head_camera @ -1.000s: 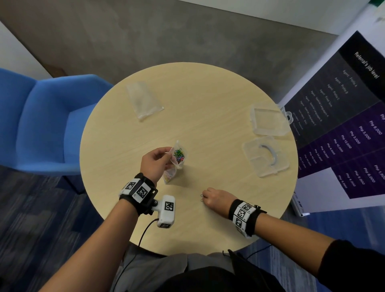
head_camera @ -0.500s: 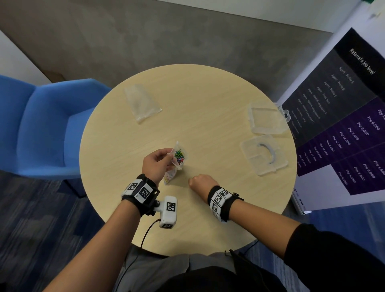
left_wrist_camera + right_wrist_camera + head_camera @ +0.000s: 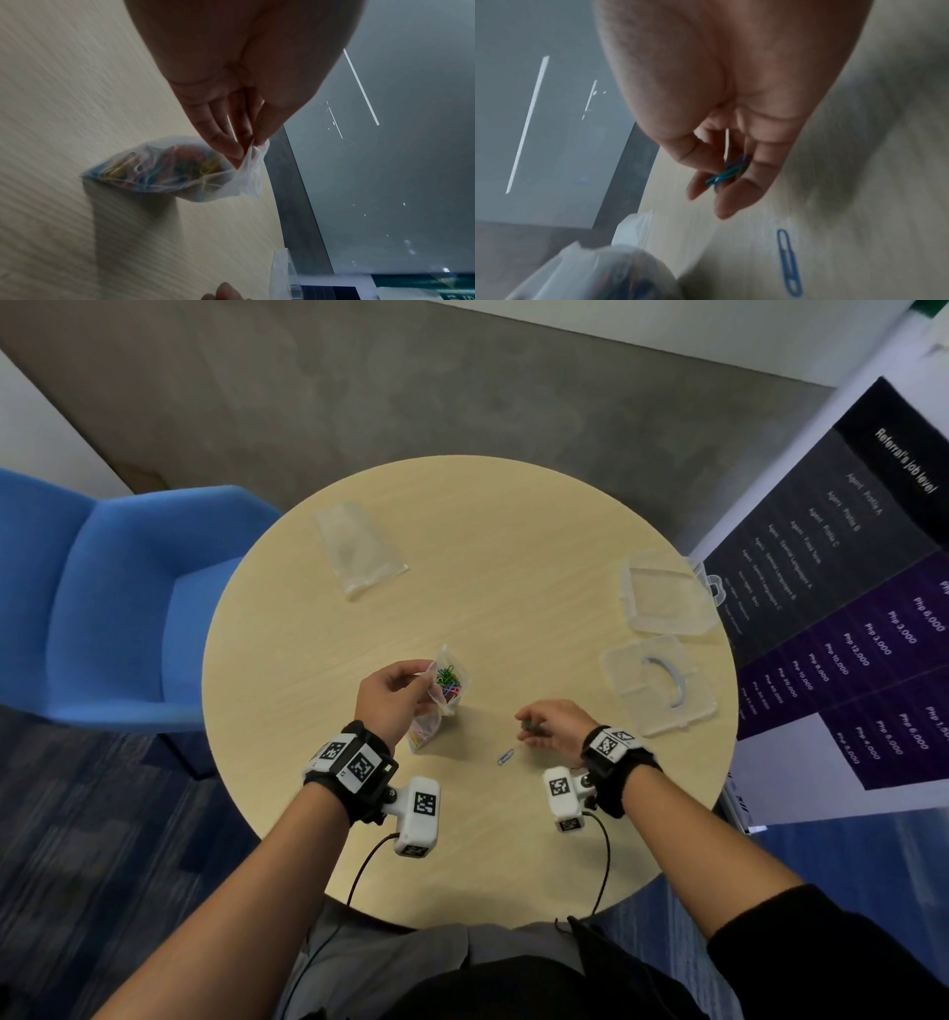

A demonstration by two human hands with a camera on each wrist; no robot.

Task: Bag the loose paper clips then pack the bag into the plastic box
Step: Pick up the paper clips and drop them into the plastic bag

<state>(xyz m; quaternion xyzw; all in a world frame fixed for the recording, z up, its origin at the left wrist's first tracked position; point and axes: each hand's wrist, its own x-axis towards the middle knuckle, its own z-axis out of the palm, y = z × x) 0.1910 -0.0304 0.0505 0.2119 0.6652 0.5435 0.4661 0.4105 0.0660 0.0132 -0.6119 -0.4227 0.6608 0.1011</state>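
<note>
My left hand (image 3: 398, 693) pinches the rim of a small clear bag (image 3: 442, 698) full of coloured paper clips (image 3: 159, 168), its bottom resting on the round table (image 3: 513, 546). The bag's mouth stands open. My right hand (image 3: 544, 724) hovers to the right of the bag, palm turned up, pinching blue and green paper clips (image 3: 727, 172) in curled fingers. One blue paper clip (image 3: 505, 756) lies loose on the table between my hands, also seen as the blue paper clip (image 3: 789, 261) in the right wrist view. The clear plastic box (image 3: 657, 683) lies open at the right.
The box's clear lid (image 3: 667, 593) lies just beyond it near the table's right edge. A flat empty clear bag (image 3: 359, 546) rests at the far left. A blue chair (image 3: 102, 598) stands left of the table, a printed banner (image 3: 847, 608) at the right.
My right hand lifted off the table and turned palm up with clips in it, drawing back to the right; one blue clip now lies bare. The left hand and bag stayed put.
</note>
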